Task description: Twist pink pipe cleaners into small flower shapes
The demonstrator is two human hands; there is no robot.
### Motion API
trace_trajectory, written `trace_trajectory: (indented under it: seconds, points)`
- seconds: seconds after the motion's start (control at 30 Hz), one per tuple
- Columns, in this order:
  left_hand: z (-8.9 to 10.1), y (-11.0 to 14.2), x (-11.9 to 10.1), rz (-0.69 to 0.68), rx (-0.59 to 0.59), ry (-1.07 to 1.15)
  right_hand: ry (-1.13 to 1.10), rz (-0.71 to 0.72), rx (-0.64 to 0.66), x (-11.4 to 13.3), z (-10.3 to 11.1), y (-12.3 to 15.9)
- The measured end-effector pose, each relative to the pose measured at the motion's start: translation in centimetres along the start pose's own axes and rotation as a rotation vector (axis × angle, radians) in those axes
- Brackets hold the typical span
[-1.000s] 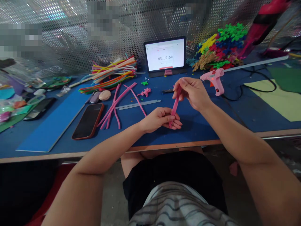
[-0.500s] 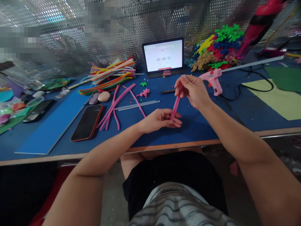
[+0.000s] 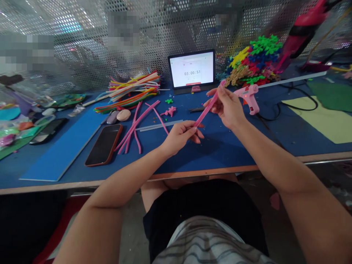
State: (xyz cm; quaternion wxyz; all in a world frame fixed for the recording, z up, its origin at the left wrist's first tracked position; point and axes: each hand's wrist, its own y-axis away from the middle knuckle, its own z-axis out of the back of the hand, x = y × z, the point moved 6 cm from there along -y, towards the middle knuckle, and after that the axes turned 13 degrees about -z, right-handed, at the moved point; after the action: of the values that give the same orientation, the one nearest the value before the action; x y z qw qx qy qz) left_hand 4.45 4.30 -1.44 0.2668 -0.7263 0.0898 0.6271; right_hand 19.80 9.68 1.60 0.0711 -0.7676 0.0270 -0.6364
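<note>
A pink pipe cleaner [image 3: 206, 108] slants between my two hands above the blue table [image 3: 220, 154]. My left hand [image 3: 181, 135] pinches its lower end with closed fingers. My right hand [image 3: 227, 106] grips its upper part, fingers wrapped round it, and the tip sticks out above the fingers. More loose pink pipe cleaners [image 3: 134, 126] lie on the table to the left of my hands.
A phone [image 3: 103, 144] lies face up at the left. A tablet [image 3: 192, 69] showing a timer stands at the back. A pink glue gun [image 3: 249, 96] rests right of my hands, its cable trailing off. Coloured pipe cleaners [image 3: 132, 88] and a pile of finished shapes [image 3: 253, 58] sit behind.
Both hands have lifted off the table a little. The pipe cleaner has tilted from nearly upright to a slant, its top now further right and higher.
</note>
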Motion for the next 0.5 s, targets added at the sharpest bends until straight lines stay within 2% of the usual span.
trace_trajectory:
  seconds: [0.13, 0.2, 0.33, 0.37, 0.5]
  points:
    - [0.3, -0.2, 0.2, 0.026, -0.029, 0.062, 0.123, -0.106, 0.280, -1.4, -2.8, 1.0]
    - [0.4, -0.2, 0.3, 0.040, -0.032, 0.060, 0.207, -0.053, 0.320, -1.5, -3.3, 1.3]
    - [0.2, -0.2, 0.2, 0.035, -0.005, 0.056, 0.455, 0.132, 0.230, -0.7, -2.8, 1.4]
    - [0.2, -0.1, 0.2, 0.027, 0.005, 0.055, 0.501, 0.143, 0.259, -0.6, -2.9, 1.4]
    - [0.1, -0.2, -0.1, 0.002, 0.051, 0.036, 0.573, 0.122, 0.514, -0.9, -4.1, 2.0]
